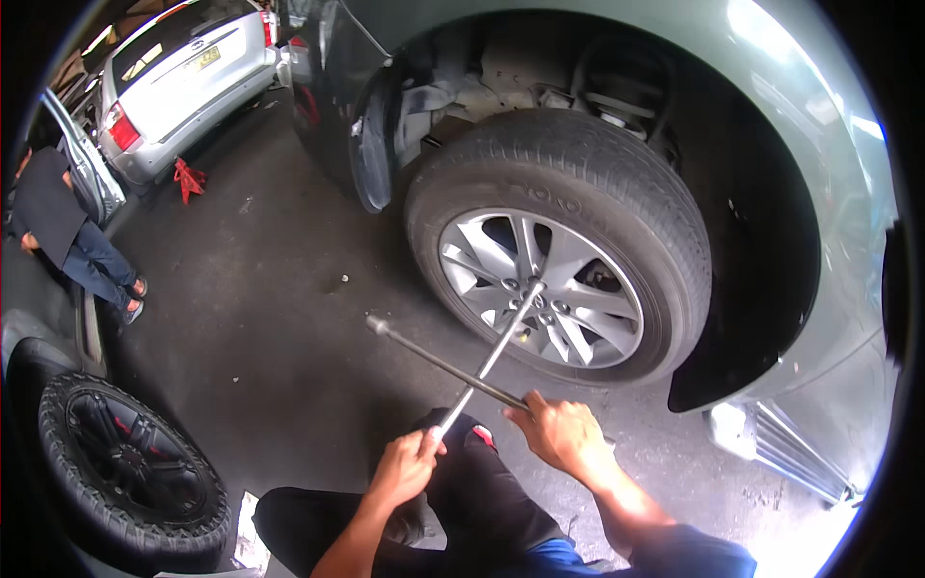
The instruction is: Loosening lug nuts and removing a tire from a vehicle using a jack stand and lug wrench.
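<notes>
A silver cross-shaped lug wrench [494, 356] reaches from my hands to the hub of a car wheel [578, 252]. Its far socket sits on a lug nut [536, 285] near the centre of the silver alloy rim. My left hand [405, 467] is closed around the near end of the long bar. My right hand [562, 431] grips the right end of the crossbar. The crossbar's other end points out to the left, touching nothing. The tyre stands upright under the fender, turned outward.
A grey-green car body [809, 58] arches over the wheel, with a side step [785, 448] at right. Lower left lies another wheel with a knobbly tyre [130, 472]. A person [72, 226] stands by an open car door. Beyond are a red jack stand [189, 180] and a white car [188, 82].
</notes>
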